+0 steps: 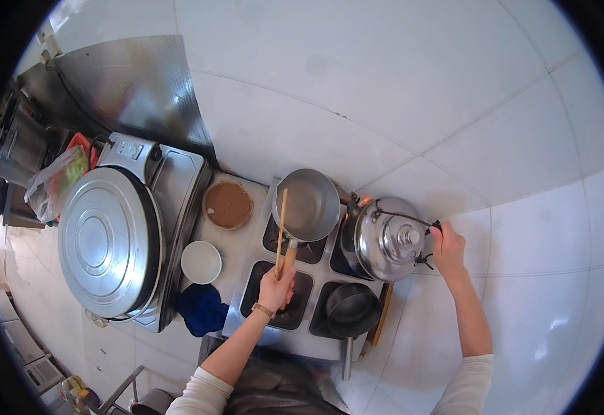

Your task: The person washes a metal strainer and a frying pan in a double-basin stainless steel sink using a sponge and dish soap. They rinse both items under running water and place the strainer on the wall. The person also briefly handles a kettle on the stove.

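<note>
My left hand (277, 288) grips the wooden handle of a metal saucepan (310, 205), together with a pair of wooden chopsticks (282, 223) that reach over the pan. The saucepan sits at the back left of a stainless steel stove (318, 280). With my right hand (447, 246) I hold the raised handle of a shiny metal kettle (390, 238) at the back right, its lid on and its spout toward the saucepan. A flame shows behind the kettle. A small dark frying pan (353, 310) rests at the front right of the stove, its handle toward me.
Left of the stove are a bowl of brown contents (228, 205), a white bowl (201, 262) and a dark blue cloth (201, 310). Farther left stands a round electric griddle (107, 241) on a metal base. A plastic bag (55, 181) lies beyond it. White tiled wall (333, 140) rises behind.
</note>
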Tool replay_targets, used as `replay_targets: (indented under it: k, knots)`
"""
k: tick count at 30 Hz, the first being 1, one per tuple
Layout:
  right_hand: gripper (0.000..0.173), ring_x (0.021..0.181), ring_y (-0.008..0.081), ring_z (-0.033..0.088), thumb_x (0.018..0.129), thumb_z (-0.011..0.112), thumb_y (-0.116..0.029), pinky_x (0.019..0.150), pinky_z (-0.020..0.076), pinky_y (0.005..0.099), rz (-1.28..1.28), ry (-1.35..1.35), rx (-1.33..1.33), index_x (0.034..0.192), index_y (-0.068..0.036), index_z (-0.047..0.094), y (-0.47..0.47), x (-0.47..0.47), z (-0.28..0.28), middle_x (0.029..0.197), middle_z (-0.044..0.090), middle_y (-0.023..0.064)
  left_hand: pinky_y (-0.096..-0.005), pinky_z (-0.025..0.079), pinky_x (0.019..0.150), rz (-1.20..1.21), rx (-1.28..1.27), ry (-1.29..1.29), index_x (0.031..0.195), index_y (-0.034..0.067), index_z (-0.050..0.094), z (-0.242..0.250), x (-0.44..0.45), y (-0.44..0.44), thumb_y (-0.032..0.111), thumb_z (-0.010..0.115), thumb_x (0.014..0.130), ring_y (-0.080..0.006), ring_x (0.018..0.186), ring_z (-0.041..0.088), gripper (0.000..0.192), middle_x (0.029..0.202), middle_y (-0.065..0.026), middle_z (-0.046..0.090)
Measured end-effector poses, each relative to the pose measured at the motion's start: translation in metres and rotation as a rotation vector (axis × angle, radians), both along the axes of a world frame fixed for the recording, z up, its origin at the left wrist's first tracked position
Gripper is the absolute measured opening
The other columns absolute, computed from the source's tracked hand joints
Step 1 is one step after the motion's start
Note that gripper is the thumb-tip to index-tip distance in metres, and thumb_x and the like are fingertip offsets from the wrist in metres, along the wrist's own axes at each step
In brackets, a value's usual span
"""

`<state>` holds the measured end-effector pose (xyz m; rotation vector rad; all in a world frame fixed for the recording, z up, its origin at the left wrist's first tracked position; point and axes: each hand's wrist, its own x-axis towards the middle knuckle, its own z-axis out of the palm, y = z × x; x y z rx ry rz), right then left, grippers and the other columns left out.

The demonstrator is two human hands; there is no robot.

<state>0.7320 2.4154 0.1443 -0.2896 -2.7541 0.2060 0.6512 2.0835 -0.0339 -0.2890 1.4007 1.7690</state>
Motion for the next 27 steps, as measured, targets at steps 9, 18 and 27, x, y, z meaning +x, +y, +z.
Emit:
replay_targets:
  k: [9,18,27]
  knots:
    - [0.027,0.049,0.034,0.051,0.091,0.059,-0.021,0.045,0.0394,0.0403,0.051,-0.104,0.036,0.075,-0.004,0.044,-0.032,-0.019,0.011,0.055,0.05,0.0138,-0.0222,0.035,0.034,0.064,0.075,-0.009,0.128,0.006,0.048,-0.001,0.007,0.004,0.02,0.059,0.092,-0.0067,0.039,0.042,0.04,0.063,0.0004,0.049]
    - [0.027,0.05,0.0351,0.052,0.091,0.059,-0.019,0.044,0.0409,0.0408,0.148,-0.161,0.107,0.074,-0.004,0.044,-0.065,-0.048,0.022,0.058,0.052,0.0152,-0.0228,0.033,0.034,0.095,0.07,-0.051,0.119,0.007,0.052,-0.006,0.007,0.003,0.02,0.06,0.092,-0.0073,0.038,0.041,0.032,0.062,0.0006,0.048]
    - [0.028,0.052,0.0415,0.05,0.095,0.052,-0.023,0.045,0.0376,0.0453,0.085,-0.251,0.084,0.079,-0.002,0.045,-0.072,-0.06,0.016,0.055,0.049,0.0205,-0.0226,0.033,0.034,0.086,0.068,-0.03,0.113,0.007,0.053,-0.009,0.0,-0.005,0.02,0.059,0.092,-0.0073,0.038,0.041,0.025,0.062,0.0006,0.048]
